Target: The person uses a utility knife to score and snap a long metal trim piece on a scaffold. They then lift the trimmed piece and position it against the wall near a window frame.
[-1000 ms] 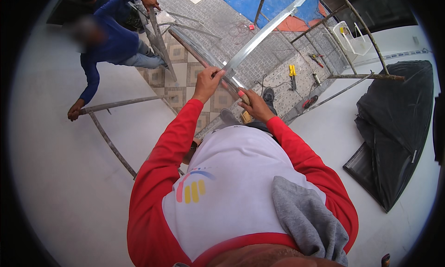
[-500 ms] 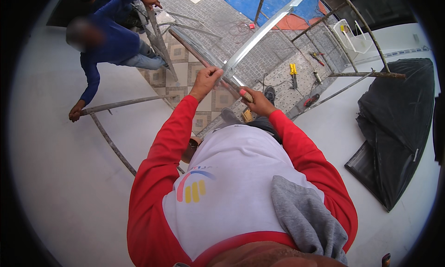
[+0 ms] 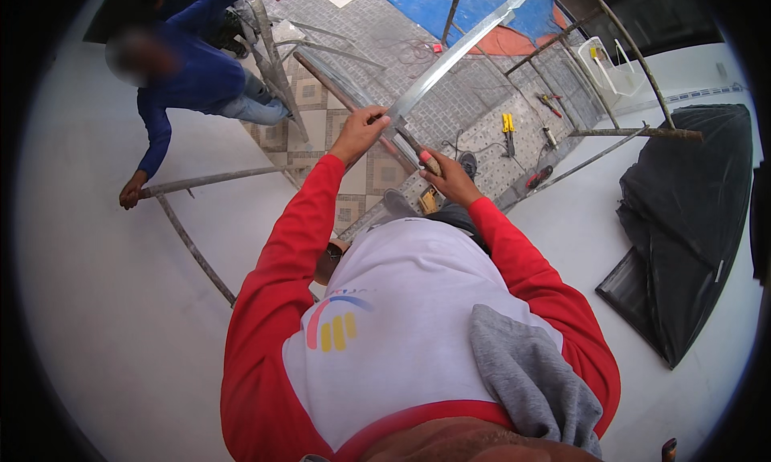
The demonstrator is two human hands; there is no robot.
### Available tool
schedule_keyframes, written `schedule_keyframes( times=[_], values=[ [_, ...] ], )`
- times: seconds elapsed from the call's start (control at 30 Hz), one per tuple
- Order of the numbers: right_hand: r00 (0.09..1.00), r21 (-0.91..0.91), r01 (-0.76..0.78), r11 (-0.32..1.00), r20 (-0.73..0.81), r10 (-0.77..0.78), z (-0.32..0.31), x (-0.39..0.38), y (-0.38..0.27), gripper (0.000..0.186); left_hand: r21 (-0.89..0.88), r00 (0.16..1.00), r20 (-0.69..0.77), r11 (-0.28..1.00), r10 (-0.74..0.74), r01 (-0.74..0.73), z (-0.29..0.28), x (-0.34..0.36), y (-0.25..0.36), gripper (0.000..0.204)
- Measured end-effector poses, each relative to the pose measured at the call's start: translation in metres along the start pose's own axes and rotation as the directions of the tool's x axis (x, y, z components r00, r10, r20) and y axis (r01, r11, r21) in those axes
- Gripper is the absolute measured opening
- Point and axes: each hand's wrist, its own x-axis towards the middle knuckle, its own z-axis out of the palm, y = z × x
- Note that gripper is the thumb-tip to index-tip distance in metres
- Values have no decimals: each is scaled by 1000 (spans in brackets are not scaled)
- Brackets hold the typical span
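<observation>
Pipe frame (image 3: 634, 132) stands off to the right. Long shiny metal strip (image 3: 450, 64) slants up and right from chest front, over the paved floor; its near end is at the left fingertips. Hand tool (image 3: 430, 163), dark shaft, thick grip, points at that end; tip contact unclear. Left hand (image 3: 359, 137): thumb and index look pinched at the strip's end, other fingers curled. Right hand (image 3: 455, 179): fingers wrapped round the grip. My read: tool work at the strip's end. Next move calls for a steady left pinch, tool tip lined up.
</observation>
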Motion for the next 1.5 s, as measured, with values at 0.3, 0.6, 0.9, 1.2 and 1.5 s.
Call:
schedule_keyframes(
  times=[0.3, 0.6, 0.9, 1.2, 1.5],
  values=[
    [969, -191, -215, 958, 82, 234, -2, 18, 15, 61, 42, 998, -31, 998, 48, -46, 3, 1, 0, 17],
    [990, -83, -98, 992, 89, 106, 7, 13, 47, 60, 150, 996, -81, 988, 43, -31, 3, -1, 3, 21],
    [969, -128, -213, 969, 101, 226, 17, 10, 65, 52, 110, 998, -50, 993, 35, -30, 6, -1, 0, 20],
    [976, -137, -216, 967, 0, 218, 31, 9, 83, 43, 137, 997, -49, 989, 65, -58, 14, -2, -2, 19],
    [997, -83, 60, 995, 47, -56, 7, -1, 27, 49, 129, 992, -93, 989, 89, -76, 16, -6, 1, 20]
  ],
)
